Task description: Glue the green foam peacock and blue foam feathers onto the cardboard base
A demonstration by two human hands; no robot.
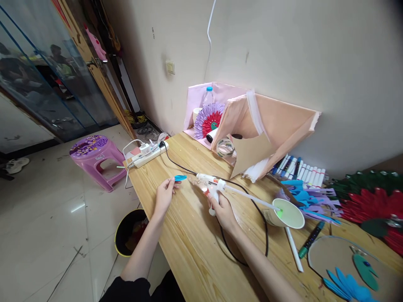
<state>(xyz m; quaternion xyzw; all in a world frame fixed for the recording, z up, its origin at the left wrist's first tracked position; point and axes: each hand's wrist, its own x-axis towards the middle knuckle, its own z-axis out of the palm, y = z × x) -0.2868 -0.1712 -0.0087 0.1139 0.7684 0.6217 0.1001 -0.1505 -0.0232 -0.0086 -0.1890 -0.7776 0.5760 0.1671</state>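
Note:
My left hand (164, 193) pinches a small folded blue paper piece (180, 178) by one end, its tip pointing right. My right hand (221, 208) grips the handle of a white hot glue gun (209, 182). The gun's nozzle points left toward the blue piece, a short gap apart. A glue stick juts from the gun's back toward a paper cup (287, 214). The gun's black cord (242, 235) loops over the wooden table (189, 247) and runs to a white power strip (151, 154).
Pink and peach paper boxes (270, 126) stand against the wall with a tape roll (225, 147) and a paper fan. Markers (299, 167), blue and purple paper pieces, red and green fans and a cardboard disc (333, 256) lie right. A bin (129, 233) and pink stool (94, 157) stand left.

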